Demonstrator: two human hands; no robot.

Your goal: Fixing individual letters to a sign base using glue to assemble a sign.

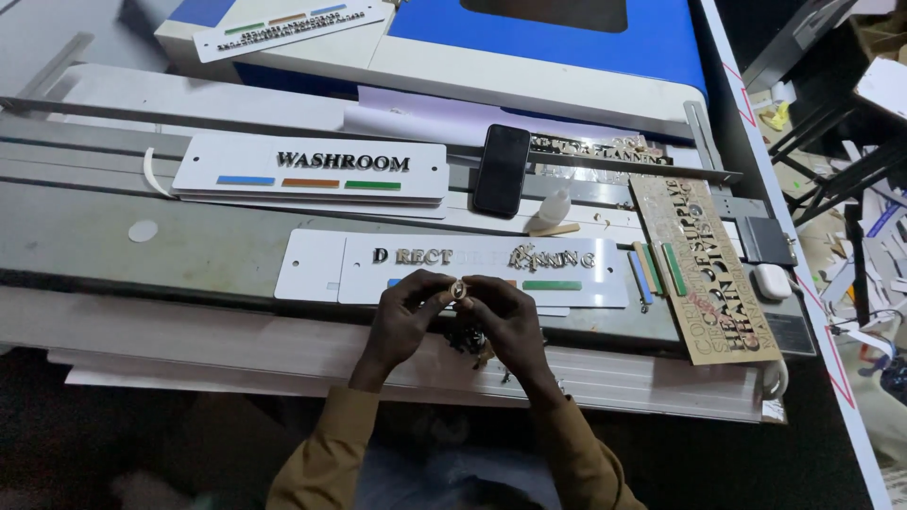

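Far left: a small white disc (pixel 143 230) lies loose on the grey bench top (pixel 113 255).

Upper left: a finished white sign plate (pixel 312 168) with a full row of raised dark letters and three colour bars, blue, orange and green. It appears complete. A similar plate (pixel 288 28) rests on the blue-and-white machine (pixel 567 57) behind.

Centre: the plate in work, a long white sign plate (pixel 453 269). Letters stand at its left end and right end; the middle stretch shows only faint outlines, so by my reading the lettering is partly done, with the middle letters still to fill. A green bar shows on it to the right of the hands; the other bars are mostly hidden.

Left hand (pixel 404 312): fingers pinched narrow on a small cut letter piece (pixel 458 290), held just above the near edge of the plate. Right hand (pixel 505 316): also pinched on the same piece from the other side. A small heap of dark loose letters (pixel 470 342) lies under the hands.

Right of centre: a black phone (pixel 501 170) face down, a small white glue bottle (pixel 551 212) on its side, spare colour strips (pixel 657 271).

Right: a tan cut sheet (pixel 709 274) of letters, many cavities already emptied, and a white earbud case (pixel 773 280).
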